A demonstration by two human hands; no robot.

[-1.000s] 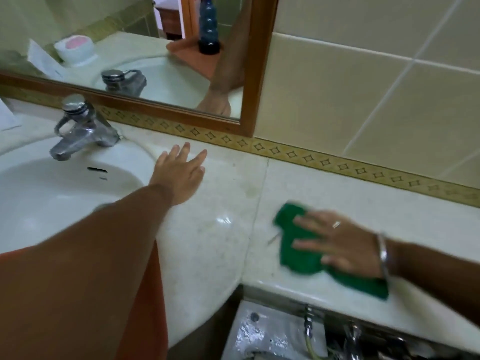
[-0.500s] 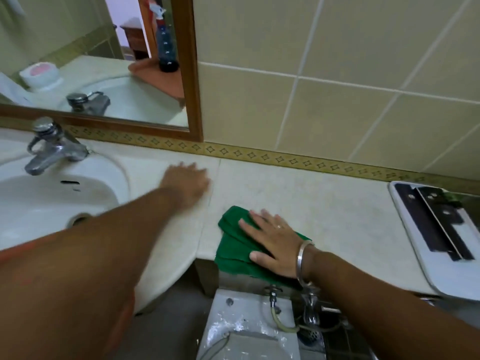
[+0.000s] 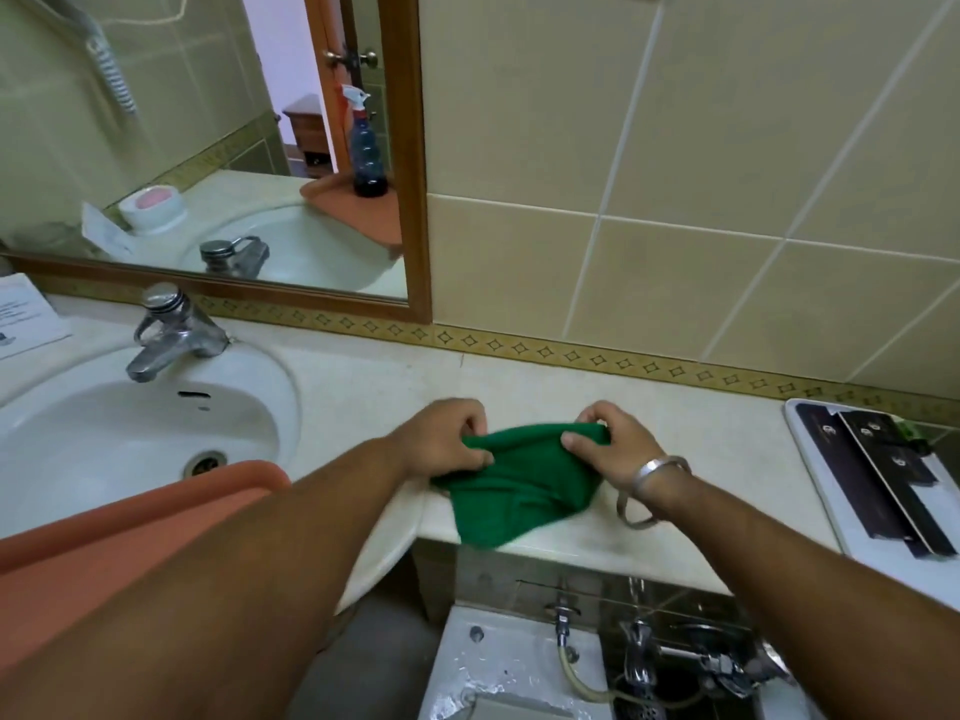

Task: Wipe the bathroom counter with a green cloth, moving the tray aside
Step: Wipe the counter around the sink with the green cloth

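Green cloth (image 3: 519, 491) lies bunched at the counter's (image 3: 363, 387) front edge, one fold hanging slightly over it. Left hand (image 3: 447, 441) pinches the cloth's left upper edge, fingers curled; right hand (image 3: 613, 449) pinches the right upper edge likewise, metal bangle at the wrist. White tray (image 3: 831, 491) sits at far right, well apart. Sink (image 3: 130, 433) left; faucet (image 3: 171, 330) behind it.

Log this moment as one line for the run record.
phase: refolding cloth | left hand: pinching green cloth | right hand: pinching it too | tray: far right, untouched
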